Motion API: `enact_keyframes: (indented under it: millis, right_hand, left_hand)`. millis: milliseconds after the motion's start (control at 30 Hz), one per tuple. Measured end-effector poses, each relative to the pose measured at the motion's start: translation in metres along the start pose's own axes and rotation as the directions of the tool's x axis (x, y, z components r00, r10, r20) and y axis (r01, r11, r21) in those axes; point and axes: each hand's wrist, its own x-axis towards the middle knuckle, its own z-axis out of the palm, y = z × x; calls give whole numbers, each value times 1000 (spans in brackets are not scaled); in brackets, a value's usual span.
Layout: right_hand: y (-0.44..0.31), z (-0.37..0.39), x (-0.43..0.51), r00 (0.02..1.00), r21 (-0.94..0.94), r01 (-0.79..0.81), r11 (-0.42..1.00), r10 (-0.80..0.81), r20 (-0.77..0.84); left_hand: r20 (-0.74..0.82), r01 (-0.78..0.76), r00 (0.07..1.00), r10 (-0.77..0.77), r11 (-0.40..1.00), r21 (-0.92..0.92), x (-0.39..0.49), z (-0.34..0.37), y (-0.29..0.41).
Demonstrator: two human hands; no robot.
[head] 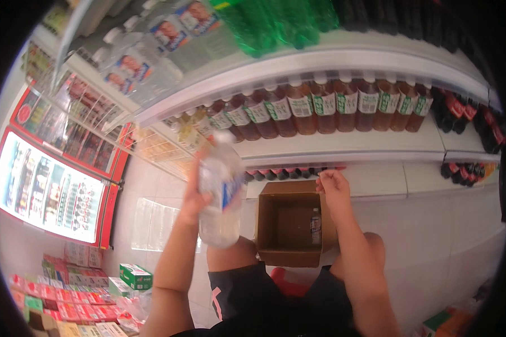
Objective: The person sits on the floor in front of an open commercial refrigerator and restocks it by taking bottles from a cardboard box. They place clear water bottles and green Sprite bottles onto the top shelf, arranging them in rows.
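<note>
My left hand [196, 196] grips a large clear plastic bottle [221, 198] with a white cap and a blue label, held upright left of an open cardboard box [289, 258]. Inside the box, against its right side, stands or leans one small clear labelled bottle [316, 225]. Over the box's upper right edge is my right hand [333, 185], its fingers curled together; whether it touches the flap cannot be told. In front, a white shelf [341, 146] holds a row of brown drink bottles [324, 107].
Large clear bottles [130, 69] and green bottles [278, 25] fill the upper shelf. Dark cola bottles [453, 111] stand at right. A wire rack [152, 147] and a lit red drinks cooler [46, 189] are at left. Cartons [76, 303] cover the lower left floor.
</note>
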Motion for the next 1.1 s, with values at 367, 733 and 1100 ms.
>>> enact_keyframes:
  millis: [367, 733, 1100]
  right_hand:
    - [13, -9, 1, 999, -90, 26, 996, -22, 45]
    - [25, -12, 6, 986, -155, 163, 974, -155, 64]
    - [20, -7, -1, 987, -145, 124, 982, -106, 121]
  left_hand:
    - [218, -115, 365, 905, -189, 975, 145, 32, 166]
    - [108, 131, 320, 941, -156, 979, 216, 19, 121]
    - [139, 203, 348, 927, -219, 954, 220, 16, 111]
